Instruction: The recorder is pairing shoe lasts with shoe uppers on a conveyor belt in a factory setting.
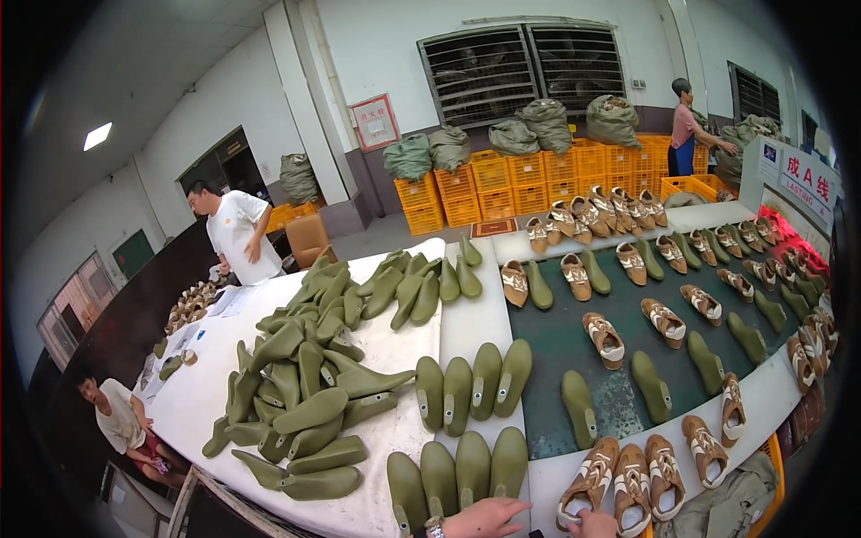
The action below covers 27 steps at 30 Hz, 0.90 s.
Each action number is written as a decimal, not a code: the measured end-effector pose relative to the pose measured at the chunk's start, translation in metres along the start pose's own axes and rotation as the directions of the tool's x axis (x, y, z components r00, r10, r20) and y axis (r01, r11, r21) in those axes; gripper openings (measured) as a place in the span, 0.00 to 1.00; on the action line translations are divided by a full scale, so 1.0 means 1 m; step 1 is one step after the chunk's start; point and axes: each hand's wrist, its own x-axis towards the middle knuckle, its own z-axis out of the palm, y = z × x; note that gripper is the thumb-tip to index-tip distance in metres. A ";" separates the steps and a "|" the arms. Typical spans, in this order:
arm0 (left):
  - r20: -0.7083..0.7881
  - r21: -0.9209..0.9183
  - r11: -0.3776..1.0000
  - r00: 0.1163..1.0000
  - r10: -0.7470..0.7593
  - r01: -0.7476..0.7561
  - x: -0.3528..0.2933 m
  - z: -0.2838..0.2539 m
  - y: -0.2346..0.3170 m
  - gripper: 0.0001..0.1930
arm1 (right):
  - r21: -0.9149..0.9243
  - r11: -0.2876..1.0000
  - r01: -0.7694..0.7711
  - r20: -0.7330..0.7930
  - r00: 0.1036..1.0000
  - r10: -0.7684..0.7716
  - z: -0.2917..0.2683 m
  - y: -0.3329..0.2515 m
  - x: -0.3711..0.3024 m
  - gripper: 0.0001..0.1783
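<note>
White table [202, 403] on the left, long, its top scuffed and smudged. Green belt [619, 403] to the right, worn pale in patches, with a white rail [541, 489] along its near edge and another [502, 249] on its far side.

On the table, a loose heap of green lasts [305, 408], lying every way; nearer the belt, others in neat rows, one row of four right beside the left hand [489, 517]. On the belt, brown-and-white shoes and single lasts, spaced out. More shoes crowd the far rail.

Hands, at the lower edge: left spread fairly flat, fingers out toward the right, nothing seen in it, watch [435, 529] at the wrist. Right hand [592, 524] has its fingers at the heel of a brown shoe [592, 480], leftmost of those on the near rail; hand cut off by the frame, so cannot tell how firmly it holds.

Room: wall [386, 36] white above, dark below; barred window [529, 67]. Yellow crates [493, 175] stacked along it, bulging sacks [543, 125] on top. Lit ceiling panel [98, 136] upper left. Worker in white [240, 235] stands beyond the table; another person [126, 421] sits low at far left; a third [683, 143], pink top, by the sacks at right.
</note>
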 end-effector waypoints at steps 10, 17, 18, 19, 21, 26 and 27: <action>-0.030 0.079 0.935 0.938 -0.344 0.345 -0.025 0.009 -0.020 0.17 | 0.218 0.971 0.096 0.058 0.992 -0.111 0.013 0.022 0.025 0.17; -0.011 0.217 0.887 0.909 -0.416 0.409 -0.010 0.025 -0.032 0.19 | 0.286 0.938 0.194 0.125 0.963 -0.238 0.002 0.026 0.046 0.18; -0.006 0.215 0.884 0.906 -0.423 0.415 -0.009 0.027 -0.033 0.19 | 0.296 0.933 0.207 0.130 0.958 -0.254 0.002 0.027 0.047 0.18; -0.024 0.193 0.891 0.910 -0.414 0.411 -0.009 0.030 -0.034 0.19 | 0.299 0.931 0.207 0.137 0.957 -0.257 0.002 0.028 0.048 0.18; -0.042 0.166 0.896 0.911 -0.410 0.411 -0.009 0.034 -0.034 0.18 | 0.328 0.919 0.218 0.159 0.946 -0.282 0.000 0.028 0.049 0.18; -0.053 0.173 0.902 0.918 -0.392 0.395 -0.011 0.037 -0.030 0.16 | 0.356 0.912 0.204 0.158 0.949 -0.273 0.002 0.023 0.047 0.17; -0.083 0.196 0.915 0.936 -0.343 0.353 -0.012 0.040 -0.034 0.16 | 0.364 0.909 0.203 0.123 0.957 -0.263 0.006 0.022 0.044 0.17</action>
